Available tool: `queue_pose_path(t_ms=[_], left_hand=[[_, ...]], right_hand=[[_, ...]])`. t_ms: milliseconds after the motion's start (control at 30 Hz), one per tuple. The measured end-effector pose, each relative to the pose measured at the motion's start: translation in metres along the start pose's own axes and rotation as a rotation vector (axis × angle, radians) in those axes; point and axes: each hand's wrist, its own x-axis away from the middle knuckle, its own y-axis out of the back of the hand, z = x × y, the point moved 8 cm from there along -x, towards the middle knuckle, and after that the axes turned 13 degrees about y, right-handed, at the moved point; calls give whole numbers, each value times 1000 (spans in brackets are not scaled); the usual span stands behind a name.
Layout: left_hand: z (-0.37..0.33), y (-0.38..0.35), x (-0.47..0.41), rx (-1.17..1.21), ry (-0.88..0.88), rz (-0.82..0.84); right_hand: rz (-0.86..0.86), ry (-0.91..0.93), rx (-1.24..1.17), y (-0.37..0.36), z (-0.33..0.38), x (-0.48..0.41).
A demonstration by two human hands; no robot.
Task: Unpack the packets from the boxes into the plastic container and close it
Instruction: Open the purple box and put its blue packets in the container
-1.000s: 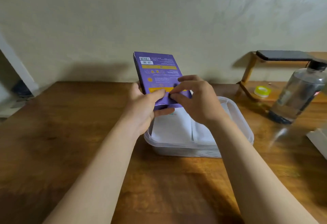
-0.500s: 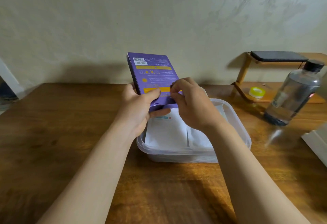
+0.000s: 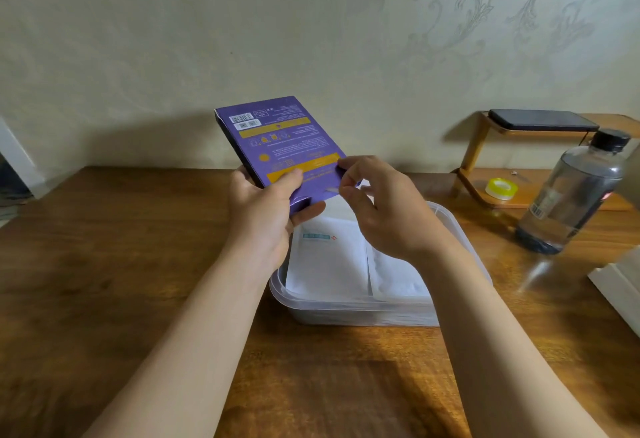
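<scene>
We hold the purple box [image 3: 280, 147] up in the air, just over the far side of the plastic container [image 3: 346, 302]. Our left hand [image 3: 266, 216] grips the box at its low left corner, thumb on the front and fingers curled round the back. Our right hand [image 3: 384, 216] pinches the low edge of the box with thumb and first finger, right where the flap is. We think we are working that flap open.

Some of the job looks done. White packets [image 3: 329, 264] lie flat in the container, at least two, side by side. No packet is coming out of the box in our hands, so we think it is not emptied yet. After that the container has to be closed. It is open now, and we see no lid.

The box is thin and flat. It is purple card with yellow bands, tiny print and a barcode near the top corner. It leans, with its top tipped to the left. The flap at the low end looks a little lifted.

The container sits on a wooden table [image 3: 104, 264]. A clear water bottle [image 3: 571, 195] stands off to the right.
</scene>
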Motion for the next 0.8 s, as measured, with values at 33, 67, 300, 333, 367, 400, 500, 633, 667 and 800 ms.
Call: queue_pose_path(t_ms=[33,67,300,333,367,400,500,633,667,800], left_hand=[[0,0,1,6,-8,-8],[-1,0,1,15,-17,-15],[-2,3,3,42,-47,-44],[-2,3,2,43,-44,-48],[-1,3,1,46,-40,-51],[-1,4,0,52,-35,-56],[-1,7,-1,56,-35,-68],[-5,5,1,29,-68,-53],[-6,4,1,32,-70,-45],[-4,-2,3,40,-48,-4]], right_hand=[[-1,4,-9,0,0,0],[-1,6,-19,0,0,1],[7,29,-39,0,2,1],[9,32,-39,1,2,1],[16,33,-37,1,3,1],[28,28,-37,0,3,1],[63,3,-31,-2,2,2],[-87,-69,-132,8,-2,2],[-180,-128,-169,15,-5,3],[-386,-557,-417,15,-26,14]])
